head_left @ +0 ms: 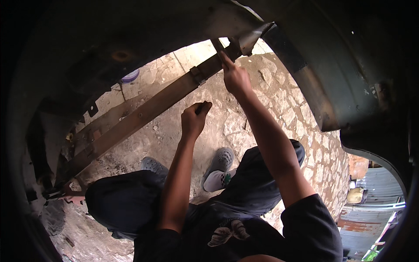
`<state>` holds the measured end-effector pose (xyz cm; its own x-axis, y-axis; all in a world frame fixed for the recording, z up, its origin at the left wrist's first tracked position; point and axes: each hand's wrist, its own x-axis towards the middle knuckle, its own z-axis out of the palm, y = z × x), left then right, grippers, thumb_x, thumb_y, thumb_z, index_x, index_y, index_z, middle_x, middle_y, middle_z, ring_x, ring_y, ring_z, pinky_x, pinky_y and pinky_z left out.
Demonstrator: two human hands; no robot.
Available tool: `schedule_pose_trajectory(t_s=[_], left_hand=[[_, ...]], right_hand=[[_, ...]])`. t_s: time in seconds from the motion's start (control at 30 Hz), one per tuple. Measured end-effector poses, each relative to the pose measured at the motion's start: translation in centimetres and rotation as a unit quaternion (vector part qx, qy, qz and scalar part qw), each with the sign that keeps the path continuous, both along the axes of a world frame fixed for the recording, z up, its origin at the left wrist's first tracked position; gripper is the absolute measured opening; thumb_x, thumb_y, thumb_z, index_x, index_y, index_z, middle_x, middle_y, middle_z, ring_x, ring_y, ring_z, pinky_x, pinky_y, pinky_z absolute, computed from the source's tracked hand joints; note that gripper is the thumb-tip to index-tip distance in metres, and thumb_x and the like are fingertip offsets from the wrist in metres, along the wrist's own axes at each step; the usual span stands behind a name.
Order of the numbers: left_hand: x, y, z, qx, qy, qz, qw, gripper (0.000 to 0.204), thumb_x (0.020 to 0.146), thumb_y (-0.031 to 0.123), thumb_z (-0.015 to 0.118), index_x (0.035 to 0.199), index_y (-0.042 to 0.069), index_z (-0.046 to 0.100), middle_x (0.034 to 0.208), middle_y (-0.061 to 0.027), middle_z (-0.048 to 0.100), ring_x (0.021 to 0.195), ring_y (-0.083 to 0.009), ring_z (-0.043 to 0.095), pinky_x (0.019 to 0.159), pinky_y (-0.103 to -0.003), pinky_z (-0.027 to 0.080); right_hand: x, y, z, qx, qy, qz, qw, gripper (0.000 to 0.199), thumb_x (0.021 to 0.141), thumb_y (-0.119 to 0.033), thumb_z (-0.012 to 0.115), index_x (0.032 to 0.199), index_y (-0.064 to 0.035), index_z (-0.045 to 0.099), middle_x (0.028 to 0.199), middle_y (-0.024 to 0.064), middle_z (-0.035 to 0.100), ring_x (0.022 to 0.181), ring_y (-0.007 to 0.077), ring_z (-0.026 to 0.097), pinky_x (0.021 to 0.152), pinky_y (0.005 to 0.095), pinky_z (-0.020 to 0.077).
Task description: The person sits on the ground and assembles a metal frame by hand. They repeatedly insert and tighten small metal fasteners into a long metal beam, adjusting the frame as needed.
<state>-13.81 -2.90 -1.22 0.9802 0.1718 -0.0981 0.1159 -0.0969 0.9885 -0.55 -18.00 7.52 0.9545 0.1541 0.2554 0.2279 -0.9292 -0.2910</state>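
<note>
A long rusty leaf spring runs slantwise under a vehicle body, with a metal clip around it. My right hand is up at the spring's far right end, its fingers mostly curled and one reaching onto the metal. A short dark strip lies in line with that finger; whether it is a tool or part of the mount I cannot tell. Below the spring, apart from it, my left hand is closed. Something small and dark shows at its fingertips, too hidden to name.
The dark wheel arch curves overhead, and a body panel hangs on the right. Under me is rough stone ground. A purple-rimmed container stands beyond the spring. Corrugated metal sheets are at the lower right.
</note>
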Motion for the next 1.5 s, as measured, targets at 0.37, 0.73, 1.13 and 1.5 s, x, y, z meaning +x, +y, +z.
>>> schedule_pose_trajectory(t_s=[0.37, 0.73, 1.13, 1.5], left_hand=[[0.2, 3.3, -0.3, -0.01, 0.035, -0.004, 0.999, 0.043, 0.097, 0.04, 0.073, 0.109, -0.001, 0.078, 0.093, -0.0092, 0.077, 0.084, -0.0144, 0.066, 0.08, -0.032, 0.049], [-1.1, 5.1, -0.4, 0.003, 0.024, 0.002, 1.0, 0.045, 0.096, 0.042, 0.074, 0.101, -0.003, 0.076, 0.079, -0.011, 0.073, 0.072, -0.015, 0.06, 0.072, -0.033, 0.048], [-2.3, 5.1, 0.2, -0.042, 0.073, 0.035, 0.996, 0.043, 0.097, 0.041, 0.076, 0.105, -0.001, 0.079, 0.073, 0.0027, 0.064, 0.068, -0.0072, 0.049, 0.065, -0.027, 0.041], [-2.3, 1.9, -1.1, -0.066, 0.097, 0.018, 0.993, 0.038, 0.096, 0.041, 0.075, 0.109, 0.006, 0.081, 0.069, 0.0073, 0.051, 0.058, -0.0035, 0.037, 0.054, -0.024, 0.031]], right_hand=[[-7.1, 1.6, -0.8, 0.046, 0.081, 0.004, 0.996, 0.048, 0.109, -0.029, 0.047, 0.156, -0.0289, 0.045, 0.085, 0.0338, 0.068, 0.075, 0.05, 0.07, 0.068, 0.0569, 0.0548], [-9.3, 3.4, -3.6, 0.072, 0.09, 0.021, 0.993, 0.05, 0.11, -0.029, 0.045, 0.159, -0.0342, 0.041, 0.072, 0.0314, 0.066, 0.069, 0.0482, 0.07, 0.061, 0.0586, 0.0544], [-3.4, 4.1, -5.2, 0.068, 0.063, 0.048, 0.995, 0.052, 0.108, -0.03, 0.049, 0.159, -0.0372, 0.04, 0.079, 0.0296, 0.068, 0.076, 0.0483, 0.071, 0.069, 0.0561, 0.0561], [-0.6, 4.3, -5.0, 0.047, 0.079, 0.052, 0.994, 0.051, 0.107, -0.036, 0.051, 0.157, -0.035, 0.042, 0.09, 0.0313, 0.07, 0.079, 0.0481, 0.071, 0.068, 0.0532, 0.0574]])
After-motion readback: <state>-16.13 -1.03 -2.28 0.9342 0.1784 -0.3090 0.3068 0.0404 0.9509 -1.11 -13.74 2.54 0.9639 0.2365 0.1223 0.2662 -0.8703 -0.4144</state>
